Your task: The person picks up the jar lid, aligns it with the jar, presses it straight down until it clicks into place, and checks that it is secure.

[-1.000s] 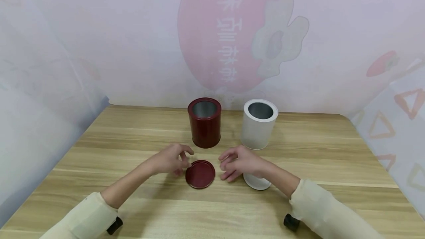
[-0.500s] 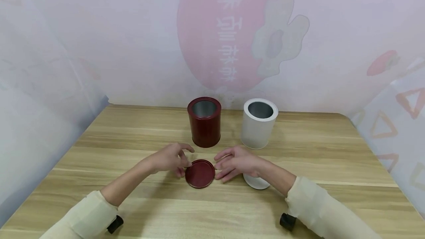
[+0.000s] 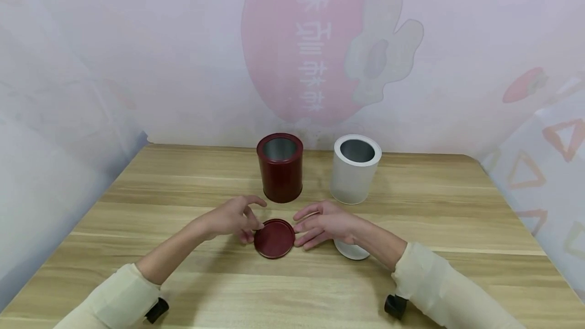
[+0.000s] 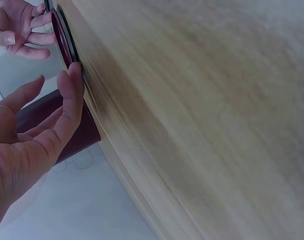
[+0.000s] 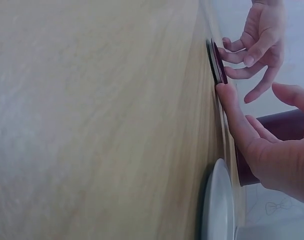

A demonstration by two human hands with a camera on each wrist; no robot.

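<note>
Right between our two hands lies the red lid [image 3: 274,238], flat on the wooden tabletop [image 3: 457,217] and a little nearer to us than the two open cans; our left hand [image 3: 233,219] sits at its left edge and our right hand [image 3: 326,222] at its right edge, so the lid is bracketed from both sides. From the head view, the left fingertips [image 3: 249,235] touch the lid's rim, with the thumb arched above it; the left wrist view shows the same, a fingertip [image 4: 74,75] laid against the edge of the lid [image 4: 61,37], the fingers bent only lightly; this grip is released, touching rather than clasping. On the other side, the right fingers [image 3: 303,227] reach nearly straight toward the rim; the right wrist view shows a fingertip [image 5: 226,92] meeting the edge of the lid [image 5: 217,62], and that grip too is released, with nothing held in it.

Behind the lid stands the red can [image 3: 280,168], upright and open at the top, its metal inside showing; just to its right, apart from it, stands the white can [image 3: 354,169], likewise upright and open. Partly hidden under our right wrist lies the white lid [image 3: 352,250], flat on the tabletop, near the red lid but not touching it. Both forearms wear cream sleeves [image 3: 439,293].
</note>
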